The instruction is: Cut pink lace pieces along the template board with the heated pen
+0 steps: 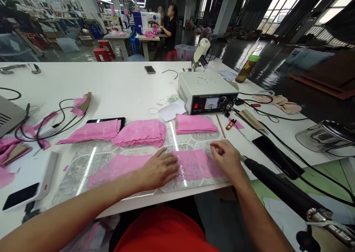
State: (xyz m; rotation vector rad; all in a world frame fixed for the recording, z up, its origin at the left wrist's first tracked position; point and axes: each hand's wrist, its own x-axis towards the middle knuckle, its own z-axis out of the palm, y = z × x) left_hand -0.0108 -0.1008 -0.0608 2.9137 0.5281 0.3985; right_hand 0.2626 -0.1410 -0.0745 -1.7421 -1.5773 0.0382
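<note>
My left hand [161, 167] lies flat with fingers stretched out, across the place where two pink fabric pieces meet. One is a pointed pink lace piece [116, 167] to its left; the other is a pink rectangular piece [194, 165] to its right. Both rest on a clear, patterned plastic mat [69, 180] near the table's front edge. At the rectangle's upper right corner, my right hand [226, 159] has its fingers curled toward the thumb. What is between those fingertips, if anything, is too small to make out.
Stacked pink lace [141, 132] and folded pink fabric [195, 124] lie behind my hands. A control box [208, 93] stands at the back. A black handheld tool [285, 187] with a cable is at right, near thread snips [231, 124] and a black phone [277, 156].
</note>
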